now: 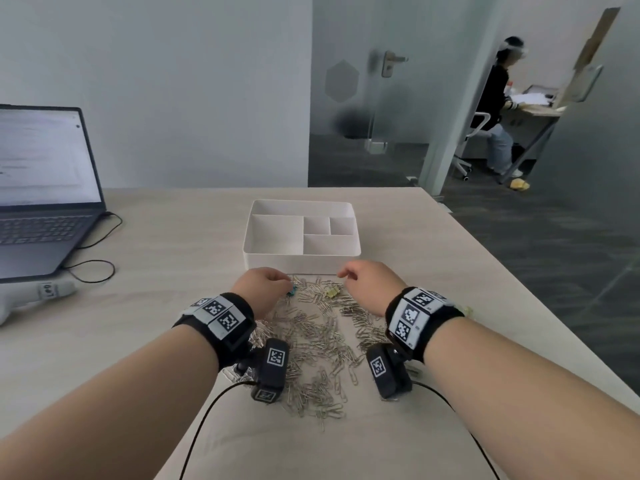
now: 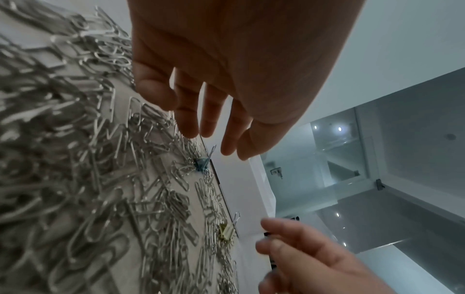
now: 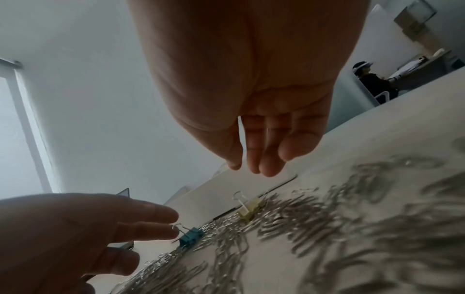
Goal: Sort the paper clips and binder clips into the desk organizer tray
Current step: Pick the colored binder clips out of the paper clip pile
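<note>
A wide heap of silver paper clips (image 1: 322, 341) lies on the table in front of the white divided organizer tray (image 1: 298, 264). At the heap's far edge sit a teal binder clip (image 1: 292, 291) and a yellow binder clip (image 1: 333, 292). My left hand (image 1: 284, 278) hovers just over the teal binder clip (image 2: 202, 164), fingers extended and holding nothing; its fingertips (image 3: 171, 230) are right at the clip's wire handle. My right hand (image 1: 346, 274) hangs above the yellow binder clip (image 3: 251, 206) with straight fingers (image 3: 269, 165) and nothing in it.
An open laptop (image 1: 41, 202) with its cables (image 1: 93, 268) stands at the left, a pale grey device (image 1: 34, 296) in front of it. The table's right edge (image 1: 502, 282) drops to dark carpet. A person (image 1: 498, 109) sits at a desk beyond the glass door.
</note>
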The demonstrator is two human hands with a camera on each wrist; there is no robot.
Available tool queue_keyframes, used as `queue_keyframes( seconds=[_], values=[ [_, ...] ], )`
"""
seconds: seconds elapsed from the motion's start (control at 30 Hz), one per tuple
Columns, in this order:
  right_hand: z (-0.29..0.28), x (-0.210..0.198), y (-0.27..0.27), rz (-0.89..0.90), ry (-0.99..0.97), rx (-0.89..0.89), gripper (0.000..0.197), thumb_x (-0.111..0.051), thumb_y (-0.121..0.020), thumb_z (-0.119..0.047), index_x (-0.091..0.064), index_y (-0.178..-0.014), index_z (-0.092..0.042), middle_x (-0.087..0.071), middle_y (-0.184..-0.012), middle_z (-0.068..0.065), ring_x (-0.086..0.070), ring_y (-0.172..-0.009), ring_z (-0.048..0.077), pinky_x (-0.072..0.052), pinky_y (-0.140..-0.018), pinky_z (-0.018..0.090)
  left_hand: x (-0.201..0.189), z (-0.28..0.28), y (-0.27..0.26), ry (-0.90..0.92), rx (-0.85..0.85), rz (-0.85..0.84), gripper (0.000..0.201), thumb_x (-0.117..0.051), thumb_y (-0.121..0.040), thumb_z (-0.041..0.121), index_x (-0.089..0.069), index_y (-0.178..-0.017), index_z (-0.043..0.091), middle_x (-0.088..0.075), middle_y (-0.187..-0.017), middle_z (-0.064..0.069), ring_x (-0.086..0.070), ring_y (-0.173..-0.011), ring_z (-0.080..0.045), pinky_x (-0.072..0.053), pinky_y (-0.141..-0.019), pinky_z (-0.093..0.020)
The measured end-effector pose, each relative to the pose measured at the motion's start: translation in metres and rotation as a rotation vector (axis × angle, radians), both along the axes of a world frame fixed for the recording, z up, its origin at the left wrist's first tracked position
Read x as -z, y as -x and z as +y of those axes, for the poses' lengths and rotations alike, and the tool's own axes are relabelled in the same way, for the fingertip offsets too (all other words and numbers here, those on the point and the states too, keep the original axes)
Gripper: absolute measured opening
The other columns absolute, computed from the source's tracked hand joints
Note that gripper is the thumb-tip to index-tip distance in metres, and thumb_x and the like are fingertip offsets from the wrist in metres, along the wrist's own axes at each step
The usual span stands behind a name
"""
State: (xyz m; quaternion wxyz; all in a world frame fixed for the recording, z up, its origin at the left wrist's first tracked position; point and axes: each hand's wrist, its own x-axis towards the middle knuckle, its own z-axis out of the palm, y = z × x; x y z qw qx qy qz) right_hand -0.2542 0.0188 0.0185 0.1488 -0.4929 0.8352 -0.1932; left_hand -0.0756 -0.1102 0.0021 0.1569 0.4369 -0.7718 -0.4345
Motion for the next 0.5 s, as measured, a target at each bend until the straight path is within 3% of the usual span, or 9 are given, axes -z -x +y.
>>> queue_keyframes(
  seconds=[0.17, 0.3, 0.4, 0.5],
  values=[
    [-0.035, 0.009, -0.001, 0.042, -0.097, -0.030, 0.040, -0.047, -0.095, -0.007, -0.065, -0.126, -0.024, -0.061, -0.129, 0.005, -0.062, -0.101, 0.022, -0.050, -0.082, 0.028, 0.002, -0.005, 0.004, -0.001, 0.017, -0.048, 0.016, -0.061, -0.092, 0.028, -0.074, -0.096, 0.019, -0.065, -0.068, 0.003, -0.057, -0.057, -0.013, -0.043, -0.052, -0.021],
    [-0.037, 0.013, 0.001, 0.073, -0.124, -0.045, 0.023, -0.057, -0.094, -0.013, -0.072, -0.105, -0.026, -0.064, -0.105, -0.006, -0.061, -0.093, 0.015, -0.052, -0.086, 0.029, 0.005, -0.004, -0.002, -0.043, 0.021, 0.013, 0.015, -0.062, -0.092, 0.027, -0.075, -0.091, 0.019, -0.061, -0.055, 0.001, -0.055, -0.050, -0.016, -0.050, -0.057, -0.026],
    [-0.026, 0.012, 0.001, 0.036, -0.084, -0.039, 0.010, -0.064, -0.090, -0.018, -0.071, -0.091, -0.026, -0.069, -0.096, -0.007, -0.065, -0.091, 0.016, -0.053, -0.082, 0.029, 0.004, 0.001, -0.008, -0.042, 0.004, 0.065, 0.015, -0.062, -0.093, 0.029, -0.075, -0.093, 0.022, -0.065, -0.064, -0.001, -0.055, -0.050, -0.012, -0.045, -0.049, -0.021],
    [-0.010, 0.006, 0.000, -0.073, -0.026, -0.028, 0.009, -0.066, -0.090, -0.019, -0.068, -0.086, -0.027, -0.069, -0.089, -0.007, -0.065, -0.083, 0.015, -0.051, -0.071, 0.027, 0.000, 0.010, -0.013, -0.045, 0.003, 0.133, 0.017, -0.063, -0.091, 0.035, -0.076, -0.096, 0.024, -0.073, -0.079, -0.003, -0.062, -0.066, -0.014, -0.046, -0.054, -0.023]
  ],
)
